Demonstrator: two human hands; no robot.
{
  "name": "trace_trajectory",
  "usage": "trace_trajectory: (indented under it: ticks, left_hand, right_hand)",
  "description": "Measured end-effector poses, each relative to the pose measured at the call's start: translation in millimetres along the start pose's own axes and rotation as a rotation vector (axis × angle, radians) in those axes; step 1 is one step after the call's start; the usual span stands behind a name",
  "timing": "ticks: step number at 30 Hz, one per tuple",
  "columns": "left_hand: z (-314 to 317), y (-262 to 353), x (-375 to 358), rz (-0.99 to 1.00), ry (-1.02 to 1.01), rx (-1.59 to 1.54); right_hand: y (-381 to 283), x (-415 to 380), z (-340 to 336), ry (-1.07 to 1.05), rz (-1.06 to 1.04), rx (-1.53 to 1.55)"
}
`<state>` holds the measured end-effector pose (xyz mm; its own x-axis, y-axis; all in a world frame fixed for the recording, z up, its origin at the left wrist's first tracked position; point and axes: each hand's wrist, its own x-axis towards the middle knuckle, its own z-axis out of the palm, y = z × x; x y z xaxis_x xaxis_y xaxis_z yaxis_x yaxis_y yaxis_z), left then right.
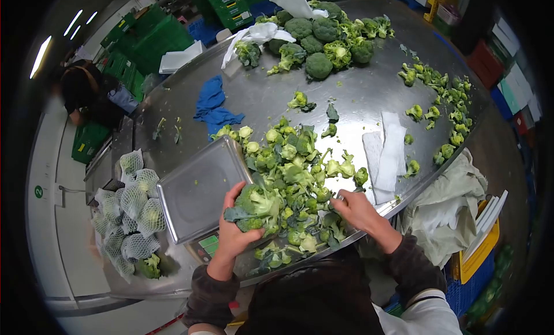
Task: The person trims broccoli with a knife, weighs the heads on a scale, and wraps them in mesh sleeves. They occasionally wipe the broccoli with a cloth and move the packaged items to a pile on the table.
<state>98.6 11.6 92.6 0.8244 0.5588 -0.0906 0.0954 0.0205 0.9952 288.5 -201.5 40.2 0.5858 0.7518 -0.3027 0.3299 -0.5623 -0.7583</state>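
Note:
My left hand (232,236) is wrapped around a head of broccoli (258,203), its cut stem side turned up toward me. To the right, my right hand (356,211) is closed over the near edge of a heap of broccoli florets (300,173). A small bit of something shows at its fingertips, too little to name. Beside my left hand, a metal tray (202,188) lies tilted on a scale (209,244) with a green display. Loose leaves and trimmings are mixed into the heap under both hands.
Whole broccoli heads (311,43) are piled at the table's far side. Net-wrapped heads (131,205) sit at the left, a blue cloth (214,107) behind the tray. White cloth strips (385,156) and scattered florets (456,113) lie right. A person (86,92) bends near green crates.

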Motion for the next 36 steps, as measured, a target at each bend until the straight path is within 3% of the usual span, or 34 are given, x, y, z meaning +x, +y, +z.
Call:
trace_trajectory:
  ticks: [2, 4, 6, 8, 12, 18, 20, 22, 23, 24, 26, 27, 28, 30, 33, 36]
  left_hand:
    - [-4.1, -4.5, 2.9, 0.028, 0.003, 0.068]
    - [-5.3, -8.3, 8.6, 0.292, -0.024, 0.284]
    - [-5.3, -8.9, 11.2, 0.320, -0.025, 0.287]
    - [-1.9, -7.0, 14.4, 0.514, -0.046, 0.266]
    - [-2.4, 0.4, 14.0, 0.630, -0.095, 0.352]
    - [6.1, 6.9, 13.1, 0.721, -0.163, 0.655]
    - [5.5, -3.1, 9.3, 0.694, -0.111, 0.660]
    - [-0.5, -7.6, 12.5, 0.693, 0.199, 0.320]
    - [-1.0, 7.4, 7.5, 0.539, 0.263, 0.329]
    - [-4.3, 8.6, 11.1, 0.538, 0.269, 0.341]
    - [-7.5, 6.7, 20.4, 0.025, 0.183, -0.295]
    - [-12.0, 1.1, 22.8, -0.156, 0.183, -0.405]
    - [-12.6, 1.2, 21.9, -0.159, 0.188, -0.402]
    - [-10.1, 5.5, 21.4, -0.357, 0.133, -0.471]
    - [-8.7, 2.2, 18.9, -0.357, 0.086, -0.396]
    - [-6.1, 0.7, 17.3, -0.345, 0.062, -0.368]
  right_hand:
    - [-5.0, -7.8, 5.3, -0.050, -0.040, 0.066]
    - [-18.3, -12.7, -1.6, -0.075, -0.067, 0.143]
    - [-24.4, -16.8, -8.6, -0.092, -0.073, 0.162]
    - [-28.3, -21.4, -13.3, -0.226, -0.233, 0.115]
    - [-39.8, -21.4, -25.3, -0.343, -0.218, 0.032]
    - [-26.4, -10.5, -22.5, -0.322, -0.177, -0.049]
    - [0.6, -10.4, -17.3, -0.295, -0.136, -0.081]
    - [35.0, -8.5, -18.0, -0.253, 0.052, -0.173]
    - [32.2, -12.2, -17.9, -0.192, 0.012, -0.084]
    - [25.3, -11.1, -17.9, -0.199, 0.002, -0.078]
    - [2.4, -4.3, -30.5, -0.206, -0.055, -0.052]
    - [-6.8, -4.7, -32.6, -0.188, -0.132, -0.019]
    - [-12.7, -4.8, -35.2, -0.193, -0.134, -0.016]
    - [-21.1, -6.7, -39.9, -0.232, -0.290, -0.094]
    - [-34.2, -8.3, -45.9, -0.138, -0.400, -0.254]
    - [-40.1, -4.9, -39.1, -0.026, -0.453, -0.216]
